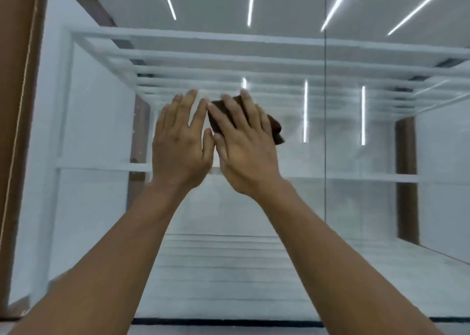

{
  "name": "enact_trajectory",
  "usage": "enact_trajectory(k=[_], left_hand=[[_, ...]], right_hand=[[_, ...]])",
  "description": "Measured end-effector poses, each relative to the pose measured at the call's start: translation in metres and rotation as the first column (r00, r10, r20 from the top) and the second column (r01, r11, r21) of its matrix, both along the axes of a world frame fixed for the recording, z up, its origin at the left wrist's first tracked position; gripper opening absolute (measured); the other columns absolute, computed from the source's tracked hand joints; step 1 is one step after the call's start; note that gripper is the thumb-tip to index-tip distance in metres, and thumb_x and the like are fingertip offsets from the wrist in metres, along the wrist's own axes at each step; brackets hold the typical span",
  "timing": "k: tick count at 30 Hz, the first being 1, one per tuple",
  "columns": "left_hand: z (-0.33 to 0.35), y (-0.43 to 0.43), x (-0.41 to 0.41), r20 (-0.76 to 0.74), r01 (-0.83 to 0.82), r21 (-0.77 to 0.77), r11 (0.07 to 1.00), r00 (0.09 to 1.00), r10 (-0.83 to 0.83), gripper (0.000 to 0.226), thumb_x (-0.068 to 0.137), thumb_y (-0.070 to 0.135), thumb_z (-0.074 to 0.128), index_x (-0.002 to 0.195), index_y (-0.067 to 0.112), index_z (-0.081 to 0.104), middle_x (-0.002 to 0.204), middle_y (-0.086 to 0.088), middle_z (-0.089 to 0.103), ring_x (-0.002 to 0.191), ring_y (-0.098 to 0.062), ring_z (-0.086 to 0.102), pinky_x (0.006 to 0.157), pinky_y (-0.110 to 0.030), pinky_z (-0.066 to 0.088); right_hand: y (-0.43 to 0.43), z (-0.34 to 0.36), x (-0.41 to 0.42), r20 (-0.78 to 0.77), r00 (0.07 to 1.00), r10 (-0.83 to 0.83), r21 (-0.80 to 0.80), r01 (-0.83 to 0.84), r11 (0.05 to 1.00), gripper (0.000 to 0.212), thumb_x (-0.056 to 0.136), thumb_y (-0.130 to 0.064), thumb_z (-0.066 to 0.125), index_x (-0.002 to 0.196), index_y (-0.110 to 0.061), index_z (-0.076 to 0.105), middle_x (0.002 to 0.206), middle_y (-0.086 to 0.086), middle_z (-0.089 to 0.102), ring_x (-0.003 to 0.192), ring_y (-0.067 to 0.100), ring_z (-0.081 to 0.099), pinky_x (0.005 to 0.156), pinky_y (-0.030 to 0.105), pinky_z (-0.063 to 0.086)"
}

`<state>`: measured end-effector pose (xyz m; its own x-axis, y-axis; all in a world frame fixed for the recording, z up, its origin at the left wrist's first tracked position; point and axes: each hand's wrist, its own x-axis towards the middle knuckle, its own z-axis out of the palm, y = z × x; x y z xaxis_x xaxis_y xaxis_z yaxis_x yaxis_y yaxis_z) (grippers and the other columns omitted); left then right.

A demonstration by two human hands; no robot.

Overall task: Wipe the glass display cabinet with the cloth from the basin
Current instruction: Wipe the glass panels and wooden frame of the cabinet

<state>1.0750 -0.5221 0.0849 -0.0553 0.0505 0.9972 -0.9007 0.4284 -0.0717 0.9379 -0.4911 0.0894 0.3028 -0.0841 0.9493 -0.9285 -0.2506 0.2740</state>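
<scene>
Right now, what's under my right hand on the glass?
A dark brown cloth, which the right hand presses flat against the glass cabinet. Its edges show between the fingers and on the right; the rest, and the glass beneath, is covered.

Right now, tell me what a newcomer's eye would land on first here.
Two bare hands at centre frame, raised flat toward the glass cabinet: the right hand presses a dark brown cloth to the pane, the left hand spreads open beside it. Bright white light streaks reflect across the top and behind the hands.
</scene>
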Motion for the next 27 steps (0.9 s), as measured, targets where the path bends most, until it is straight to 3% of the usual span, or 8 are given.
enact_trajectory(k=[2,6,11,16,17,21,23,27], left_hand=[[-0.033,0.003,-0.003,0.018,-0.005,0.051,0.999,1.000,0.004,0.057,0.099,0.027,0.037,0.153,0.009,0.037,0.164,-0.015,0.029,0.153,-0.033,0.024,0.127,-0.047,0.014],[-0.085,0.005,-0.010,0.076,-0.042,0.102,0.994,0.997,0.034,0.060,0.099,0.029,0.033,0.158,0.014,0.028,0.167,-0.014,0.020,0.155,-0.031,0.016,0.128,-0.051,0.008],[-0.093,0.005,-0.008,0.059,0.007,0.086,0.996,0.998,-0.012,0.059,0.097,0.020,0.038,0.156,0.013,0.033,0.166,-0.012,0.025,0.155,-0.030,0.018,0.127,-0.049,0.011],[-0.140,0.010,-0.012,0.038,0.029,0.101,0.994,0.999,-0.033,0.063,0.096,0.022,0.034,0.158,0.015,0.029,0.168,-0.009,0.019,0.157,-0.026,0.010,0.129,-0.038,-0.005],[-0.153,0.010,-0.015,0.036,0.029,0.102,0.994,0.999,-0.033,0.063,0.096,0.022,0.035,0.158,0.014,0.029,0.168,-0.009,0.018,0.157,-0.027,0.009,0.129,-0.039,-0.004],[-0.194,0.007,-0.011,0.030,0.040,0.113,0.993,0.999,-0.044,0.063,0.097,0.020,0.035,0.158,0.010,0.026,0.168,-0.012,0.017,0.157,-0.029,0.013,0.127,-0.051,0.011],[-0.207,0.007,-0.002,0.059,0.036,0.133,0.990,0.997,-0.045,0.064,0.096,0.020,0.036,0.158,0.010,0.026,0.168,-0.013,0.017,0.157,-0.030,0.012,0.127,-0.053,0.013],[-0.224,0.010,0.009,0.112,-0.001,0.165,0.986,0.994,-0.018,0.065,0.095,0.024,0.036,0.158,0.011,0.026,0.168,-0.013,0.015,0.157,-0.031,0.010,0.127,-0.053,0.010]], right_hand=[[0.001,-0.046,-0.027,0.026,1.000,-0.016,0.004,0.016,1.000,0.050,0.105,-0.031,0.036,0.154,-0.025,0.037,0.164,0.001,0.029,0.155,0.028,0.012,0.126,0.044,0.008],[0.010,-0.033,-0.083,0.404,0.913,-0.056,-0.015,0.068,0.998,0.050,0.103,-0.027,0.038,0.152,-0.021,0.038,0.163,0.005,0.029,0.153,0.034,0.013,0.122,0.056,0.018],[0.010,-0.121,-0.031,-0.153,0.988,-0.013,0.069,0.024,0.997,0.052,0.105,-0.030,0.035,0.157,-0.024,0.032,0.166,-0.001,0.025,0.157,0.026,0.007,0.126,0.046,0.010],[0.014,-0.102,-0.107,0.454,0.889,-0.059,-0.014,0.074,0.997,0.052,0.103,-0.030,0.035,0.154,-0.024,0.036,0.164,0.003,0.029,0.154,0.029,0.010,0.121,0.055,0.018],[0.014,-0.103,-0.092,0.456,0.888,-0.052,0.010,0.054,0.999,0.053,0.103,-0.030,0.035,0.156,-0.024,0.034,0.165,0.002,0.025,0.155,0.029,0.007,0.122,0.054,0.015],[0.017,-0.202,-0.010,-0.051,0.999,-0.012,0.141,0.019,0.990,0.059,0.103,-0.030,0.040,0.159,-0.025,0.025,0.169,-0.002,0.014,0.157,0.026,0.001,0.123,0.049,0.012],[0.025,-0.245,-0.030,-0.074,0.995,-0.064,0.156,0.075,0.985,0.061,0.102,-0.031,0.039,0.160,-0.027,0.020,0.170,-0.004,0.008,0.157,0.025,0.001,0.122,0.048,0.012],[0.034,-0.253,-0.114,0.366,0.917,-0.155,0.164,0.101,0.981,0.059,0.104,-0.033,0.028,0.161,-0.028,0.015,0.170,-0.003,-0.001,0.157,0.027,-0.003,0.123,0.053,0.012]])
